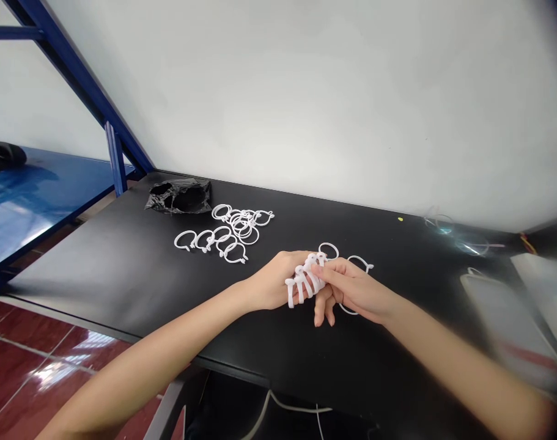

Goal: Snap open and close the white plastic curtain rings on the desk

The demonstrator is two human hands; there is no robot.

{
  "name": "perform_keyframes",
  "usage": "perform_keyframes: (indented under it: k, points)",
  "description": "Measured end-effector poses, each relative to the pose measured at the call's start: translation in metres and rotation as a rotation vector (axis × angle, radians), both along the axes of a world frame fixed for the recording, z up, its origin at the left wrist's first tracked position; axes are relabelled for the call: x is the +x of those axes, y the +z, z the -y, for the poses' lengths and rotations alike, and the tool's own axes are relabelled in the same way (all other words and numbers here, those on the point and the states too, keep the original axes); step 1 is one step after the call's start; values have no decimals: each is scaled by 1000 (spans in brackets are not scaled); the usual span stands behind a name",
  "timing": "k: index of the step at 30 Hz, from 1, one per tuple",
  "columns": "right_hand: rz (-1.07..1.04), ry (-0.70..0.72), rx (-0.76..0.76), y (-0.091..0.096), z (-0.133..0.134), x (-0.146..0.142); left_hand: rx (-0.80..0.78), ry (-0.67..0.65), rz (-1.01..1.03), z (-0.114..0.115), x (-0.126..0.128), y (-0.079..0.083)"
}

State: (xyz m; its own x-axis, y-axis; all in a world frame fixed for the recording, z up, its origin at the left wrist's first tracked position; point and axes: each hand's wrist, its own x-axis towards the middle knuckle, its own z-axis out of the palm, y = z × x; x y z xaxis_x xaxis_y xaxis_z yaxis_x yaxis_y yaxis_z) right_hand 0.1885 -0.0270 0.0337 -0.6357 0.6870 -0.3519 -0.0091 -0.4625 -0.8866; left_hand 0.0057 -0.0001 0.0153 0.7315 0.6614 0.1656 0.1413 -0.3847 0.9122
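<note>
My left hand (276,282) is curled shut on a stack of white plastic rings (306,278) strung together over its fingers. My right hand (354,290) meets it from the right, fingers pinched on the end of that same stack. Both hands hover just above the black table (122,281). Two more white rings lie on the table right behind the hands, one (328,249) and another (361,264). A pile of several loose white rings (232,231) lies farther back to the left.
A crumpled black plastic bag (180,195) sits at the table's back left. Blue metal frame bars (115,156) and a blue shelf (25,195) stand to the left. Blurred pale objects (502,305) lie at the table's right end. A white wall runs behind.
</note>
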Motion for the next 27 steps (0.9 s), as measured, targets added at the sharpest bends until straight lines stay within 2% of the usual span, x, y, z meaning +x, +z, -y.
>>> perform_keyframes:
  k: [4,8,11,16,20,23,27]
  points:
    - [-14,9,27,1,-1,2,-173,5,39,0,0,3]
    - [34,-54,35,2,1,0,-362,-22,160,1,2,1]
    - [47,-108,50,2,5,-5,-403,-16,190,1,4,-3]
    - [96,-221,138,1,11,-14,-239,72,176,1,5,-9]
    - [116,-273,124,-2,14,-20,-57,118,64,0,5,-12]
    - [133,-278,136,-3,15,-21,6,111,1,0,4,-14]
    - [63,-202,137,0,10,-16,51,130,1,-2,1,-11]
